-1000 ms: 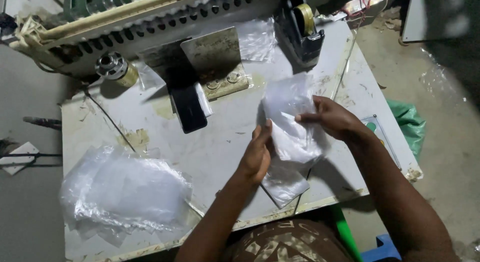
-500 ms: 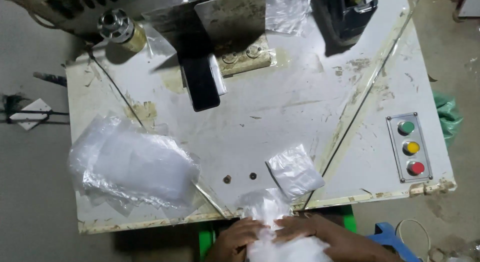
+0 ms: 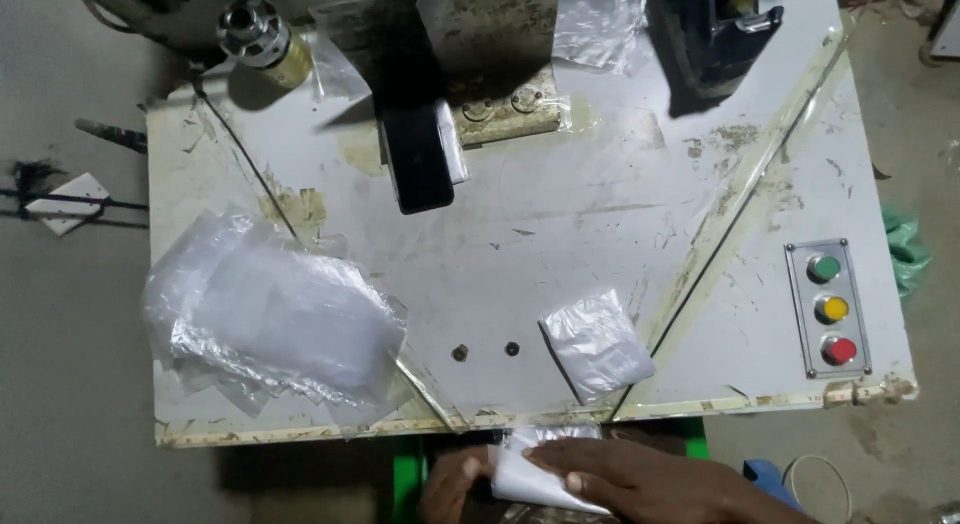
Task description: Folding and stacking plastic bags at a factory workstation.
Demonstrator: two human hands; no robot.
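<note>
Below the near edge of the white worktable (image 3: pixel 560 234), both my hands hold a small white folded packet (image 3: pixel 530 474). My left hand (image 3: pixel 455 484) grips its left side, and my right hand (image 3: pixel 640 479) lies over its right side. A small clear plastic bag (image 3: pixel 597 344) rests on the table just above my hands, near the front edge. To the left lies a loose pile of clear plastic bags (image 3: pixel 270 319).
A panel with green, yellow and red buttons (image 3: pixel 830 309) sits at the table's right front. A black phone (image 3: pixel 418 164) lies beside a metal plate (image 3: pixel 490 44) at the back. A metal spool (image 3: pixel 255 34) stands at the back left, dark machine part (image 3: pixel 715 34) back right.
My hands came off the tabletop with the white packet and dropped below the front edge. The small clear bag stayed on the table. The view shifted lower over the table.
</note>
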